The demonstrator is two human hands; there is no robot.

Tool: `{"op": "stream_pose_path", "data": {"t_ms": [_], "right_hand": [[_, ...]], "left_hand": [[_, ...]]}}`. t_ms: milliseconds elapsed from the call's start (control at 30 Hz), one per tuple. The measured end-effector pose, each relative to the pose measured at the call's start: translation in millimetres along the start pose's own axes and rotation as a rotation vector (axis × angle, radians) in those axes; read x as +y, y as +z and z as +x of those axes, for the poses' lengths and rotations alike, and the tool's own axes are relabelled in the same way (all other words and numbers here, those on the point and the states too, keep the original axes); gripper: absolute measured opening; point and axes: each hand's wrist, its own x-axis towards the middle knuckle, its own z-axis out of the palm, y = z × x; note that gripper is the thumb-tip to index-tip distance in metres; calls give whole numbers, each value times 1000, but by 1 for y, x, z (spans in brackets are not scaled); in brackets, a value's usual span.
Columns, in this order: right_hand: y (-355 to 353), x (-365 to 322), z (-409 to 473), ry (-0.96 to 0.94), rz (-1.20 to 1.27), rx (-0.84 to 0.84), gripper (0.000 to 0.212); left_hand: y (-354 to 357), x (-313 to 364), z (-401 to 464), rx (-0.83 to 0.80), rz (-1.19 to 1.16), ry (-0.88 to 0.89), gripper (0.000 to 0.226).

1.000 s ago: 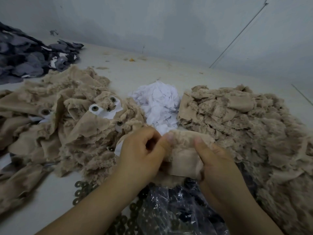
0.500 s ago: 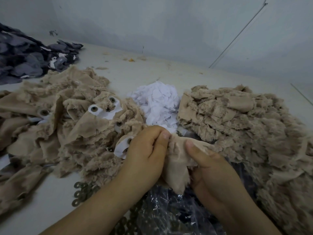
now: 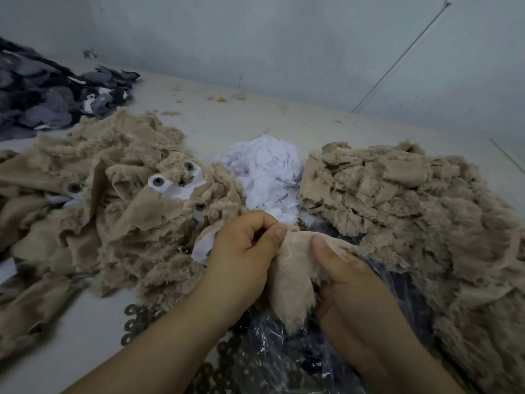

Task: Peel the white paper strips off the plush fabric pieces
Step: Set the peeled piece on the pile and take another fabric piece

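Both the left hand (image 3: 241, 251) and the right hand (image 3: 349, 280) pinch one tan plush piece (image 3: 292, 280) over the desk (image 3: 85, 336), between two plush heaps, just before the white paper pile (image 3: 264, 174).

Both forearms reach in from the lower edge and meet at centre. The left hand (image 3: 244, 248) is curled, thumb pressed against bent fingers (image 3: 257, 220). The right hand (image 3: 349, 282) is curled too, thumb stretched upward, pinching.
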Motion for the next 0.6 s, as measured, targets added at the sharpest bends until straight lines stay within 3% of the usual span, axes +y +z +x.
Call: {"op": "stream_pose_path", "data": {"t_ms": [167,300,433,600], "right_hand": [[0,5,0,-26,-95,-1,36],[1,5,1,23,-63,12,36],[-1,4,0,33,-68,80,40],[1,5,-1,30,-131,113,39]], "left_hand": [[1,-4,5,-56,-17,28,25],[-1,-7,1,-120,-53,79,40],[-3,-12,-1,-130,68,165,20],[0,-13,1,-116,-120,67,27]]}}
